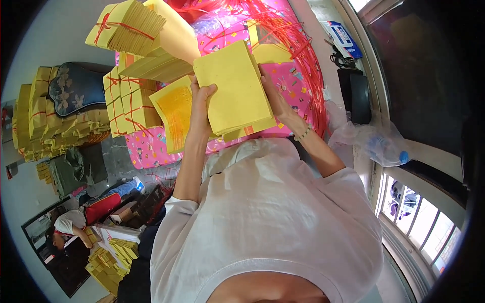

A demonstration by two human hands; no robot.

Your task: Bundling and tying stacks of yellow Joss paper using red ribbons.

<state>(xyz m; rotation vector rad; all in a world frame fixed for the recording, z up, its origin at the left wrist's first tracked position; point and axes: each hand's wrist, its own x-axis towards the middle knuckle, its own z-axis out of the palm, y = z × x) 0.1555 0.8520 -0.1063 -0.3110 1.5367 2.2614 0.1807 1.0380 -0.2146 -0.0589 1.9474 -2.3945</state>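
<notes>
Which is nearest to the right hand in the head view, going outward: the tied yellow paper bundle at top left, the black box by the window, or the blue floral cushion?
1. Black box by the window, to the right of the right hand.
2. Red-string-tied yellow paper bundle, upper left.
3. Blue floral cushion, far left.

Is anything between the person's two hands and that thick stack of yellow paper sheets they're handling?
Nothing visible is. The left hand grips the thick stack of plain yellow paper sheets along its left edge, and the right hand presses against its right edge. Both touch the paper directly, above the pink patterned cloth.
</notes>
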